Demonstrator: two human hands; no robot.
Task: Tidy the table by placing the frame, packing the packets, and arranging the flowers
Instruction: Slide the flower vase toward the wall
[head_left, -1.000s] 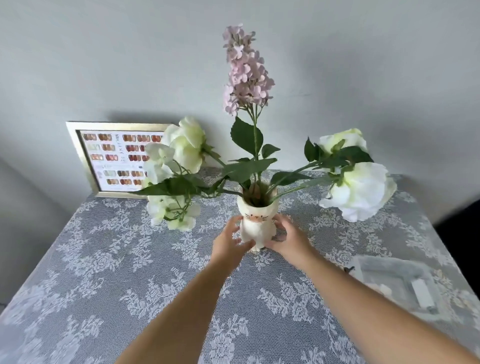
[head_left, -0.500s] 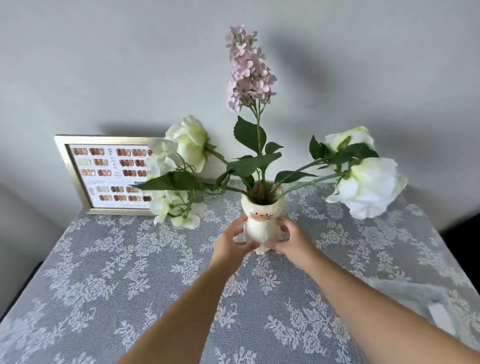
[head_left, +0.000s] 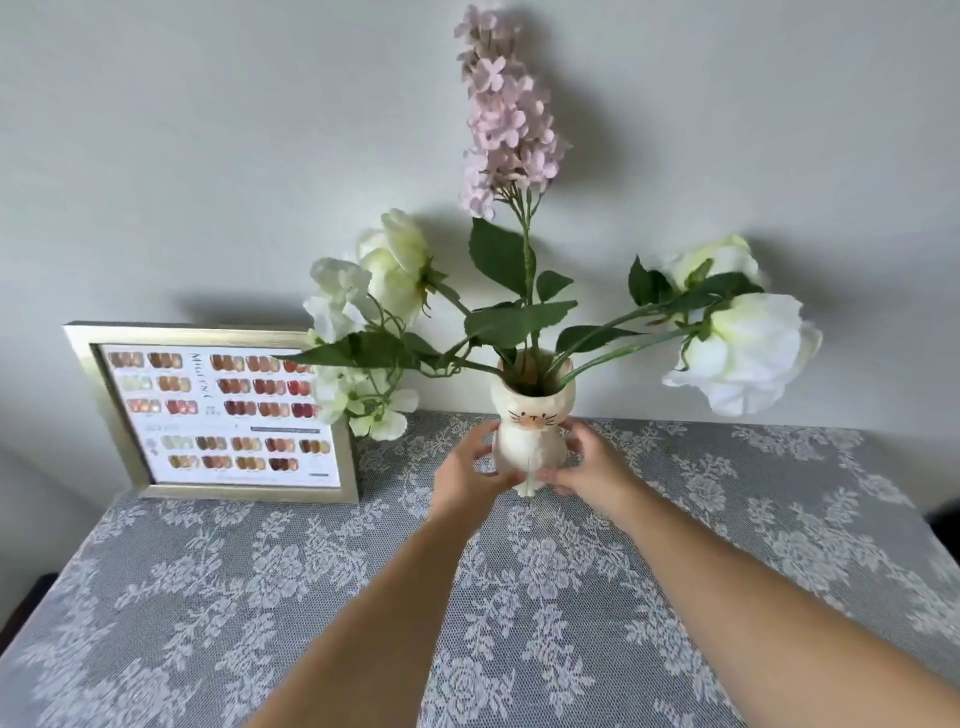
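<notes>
A small cream cat-shaped vase (head_left: 530, 441) stands near the back of the table, close to the wall. It holds a tall pink flower spike (head_left: 506, 114), white flowers on the left (head_left: 384, 270) and big white blooms on the right (head_left: 743, 348). My left hand (head_left: 467, 478) grips the vase's left side and my right hand (head_left: 592, 467) grips its right side. A gold-framed colour chart (head_left: 218, 415) leans upright against the wall at the back left. No packets are in view.
A grey lace tablecloth (head_left: 260, 597) covers the table. The pale wall (head_left: 208, 156) rises directly behind the vase and frame. The flowers on the left overlap the frame's right edge. A dark gap shows past the table's right edge (head_left: 945, 525).
Both hands have slid the vase away from me toward the wall. The clear tray seen earlier at the right has dropped out of view as the camera tilted up.
</notes>
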